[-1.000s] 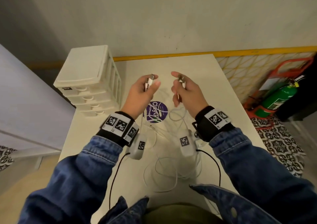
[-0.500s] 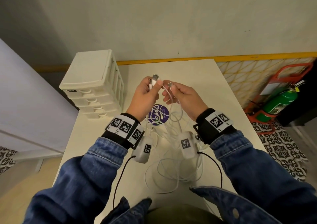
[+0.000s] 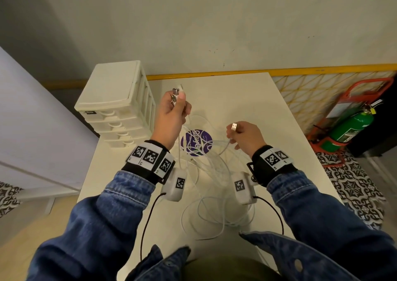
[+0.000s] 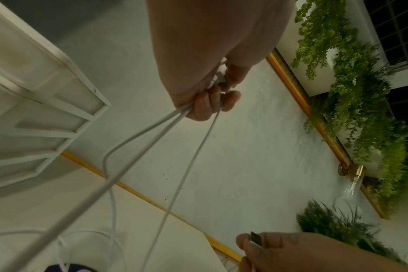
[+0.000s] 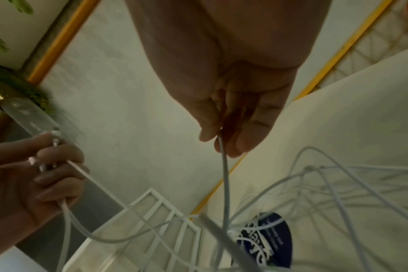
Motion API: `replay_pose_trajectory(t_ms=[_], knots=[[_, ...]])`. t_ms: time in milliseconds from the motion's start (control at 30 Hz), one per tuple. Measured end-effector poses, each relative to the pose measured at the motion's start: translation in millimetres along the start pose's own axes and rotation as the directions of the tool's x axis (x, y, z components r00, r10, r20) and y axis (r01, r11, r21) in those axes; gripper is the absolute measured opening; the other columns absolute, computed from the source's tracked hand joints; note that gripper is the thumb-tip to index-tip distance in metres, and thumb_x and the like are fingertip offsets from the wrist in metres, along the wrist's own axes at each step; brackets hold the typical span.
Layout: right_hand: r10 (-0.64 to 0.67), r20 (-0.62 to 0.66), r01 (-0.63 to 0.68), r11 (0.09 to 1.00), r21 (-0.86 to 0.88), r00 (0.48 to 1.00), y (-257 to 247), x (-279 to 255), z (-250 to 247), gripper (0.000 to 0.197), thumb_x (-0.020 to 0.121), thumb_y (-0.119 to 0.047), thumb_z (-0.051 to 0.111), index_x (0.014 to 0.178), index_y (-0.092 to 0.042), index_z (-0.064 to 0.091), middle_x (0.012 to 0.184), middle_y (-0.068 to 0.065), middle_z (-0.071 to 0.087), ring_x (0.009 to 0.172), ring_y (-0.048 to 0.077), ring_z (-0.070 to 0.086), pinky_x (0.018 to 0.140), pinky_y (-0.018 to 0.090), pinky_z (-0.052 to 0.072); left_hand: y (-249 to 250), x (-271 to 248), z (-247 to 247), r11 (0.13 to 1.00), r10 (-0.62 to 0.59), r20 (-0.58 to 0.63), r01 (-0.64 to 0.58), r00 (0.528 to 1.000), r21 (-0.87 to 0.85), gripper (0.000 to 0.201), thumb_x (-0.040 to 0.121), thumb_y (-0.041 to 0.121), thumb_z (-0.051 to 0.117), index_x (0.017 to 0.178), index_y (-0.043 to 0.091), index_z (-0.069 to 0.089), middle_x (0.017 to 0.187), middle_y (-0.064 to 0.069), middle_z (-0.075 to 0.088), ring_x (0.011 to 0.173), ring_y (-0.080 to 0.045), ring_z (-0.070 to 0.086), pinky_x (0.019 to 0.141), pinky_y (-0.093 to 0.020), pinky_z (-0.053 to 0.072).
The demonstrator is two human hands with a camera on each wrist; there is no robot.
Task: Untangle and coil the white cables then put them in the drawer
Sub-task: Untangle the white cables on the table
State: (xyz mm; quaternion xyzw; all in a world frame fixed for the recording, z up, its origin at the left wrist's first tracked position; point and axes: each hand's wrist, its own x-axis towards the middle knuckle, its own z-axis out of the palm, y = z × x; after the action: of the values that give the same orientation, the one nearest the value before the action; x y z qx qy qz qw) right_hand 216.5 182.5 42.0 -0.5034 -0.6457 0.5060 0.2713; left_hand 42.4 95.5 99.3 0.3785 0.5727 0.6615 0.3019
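While your left hand [image 3: 171, 117] gripped several plug ends high, your right hand [image 3: 247, 137] pinched one plug aside, presumably to draw it from the white cables [image 3: 214, 214] tangled on the table [image 3: 247, 100] nearby.

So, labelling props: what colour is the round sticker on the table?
Purple sticker with white lettering; head view.

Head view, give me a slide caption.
Left hand and right hand lift plug ends from tangled white cables beside closed drawers.
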Motion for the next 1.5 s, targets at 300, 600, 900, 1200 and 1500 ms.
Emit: replay_pose_trajectory(t_ms=[300,600,900,1200,1500], knots=[[0.298,0.13,-0.325,0.863,0.387,0.946,14.4,-7.9,10.2,0.025,0.091,0.004,0.049,0.112,-0.006,0.038,0.076,0.017,0.056,0.048,0.022,0.063,0.048,0.026,0.056,-55.8,-10.5,-4.6,0.667,-0.305,0.359,-0.072,0.882,0.742,0.027,0.077,0.033,0.077,0.085,0.013,0.059,0.079,-0.002,0.061,0.068,-0.014,0.051,0.063,-0.027,0.038],[0.273,0.237,-0.346,0.864,0.365,0.932,8.4,-12.3,15.5,0.05,0.09,-0.027,0.058,0.13,-0.005,0.037,0.086,0.015,0.064,0.067,0.029,0.066,0.065,0.036,0.058,-77.9,-16.5,3.2,0.508,-0.3,0.329,-0.142,0.895,0.85,0.026,0.087,0.042,0.061,0.078,0.017,0.063,0.074,0.0,0.059,0.075,-0.02,0.057,0.067,-0.032,0.044],[0.064,0.327,-0.079,0.996,0.031,0.943,11.2,-2.3,13.0,0.044,0.092,-0.014,0.053,0.135,-0.008,0.043,0.065,0.003,0.056,0.035,0.003,0.037,0.038,0.015,0.029,-52.1,-5.3,-7.3,0.54,-0.267,0.188,-0.015,0.945,0.841,0.046,0.081,0.028,0.063,0.049,0.013,0.035,0.047,-0.002,0.03,0.047,-0.02,0.031,0.047,-0.03,0.021],[-0.194,-0.076,0.147,0.9,-0.411,0.978,20.5,11.2,-1.4,0.025,0.091,-0.029,0.054,0.112,-0.022,0.065,0.116,0.008,0.05,0.087,0.019,0.052,0.087,0.025,0.04,-43.1,-3.7,-16.5,0.742,-0.298,0.149,0.131,0.943,0.657,0.03,0.077,0.014,0.066,0.07,-0.014,0.06,0.049,-0.004,0.039,0.038,-0.008,0.03,0.041,-0.02,0.024],[-0.013,0.171,-0.034,0.962,0.269,0.985,-23.9,1.4,28.5,0.04,0.086,-0.026,0.064,0.12,-0.007,0.054,0.089,0.013,0.07,0.066,0.02,0.065,0.059,0.026,0.053,-42.2,-11.0,1.8,0.838,-0.28,0.293,0.084,0.914,0.539,0.035,0.081,0.017,0.069,0.047,0.021,0.06,0.048,0.002,0.047,0.049,-0.016,0.038,0.053,-0.03,0.03]])
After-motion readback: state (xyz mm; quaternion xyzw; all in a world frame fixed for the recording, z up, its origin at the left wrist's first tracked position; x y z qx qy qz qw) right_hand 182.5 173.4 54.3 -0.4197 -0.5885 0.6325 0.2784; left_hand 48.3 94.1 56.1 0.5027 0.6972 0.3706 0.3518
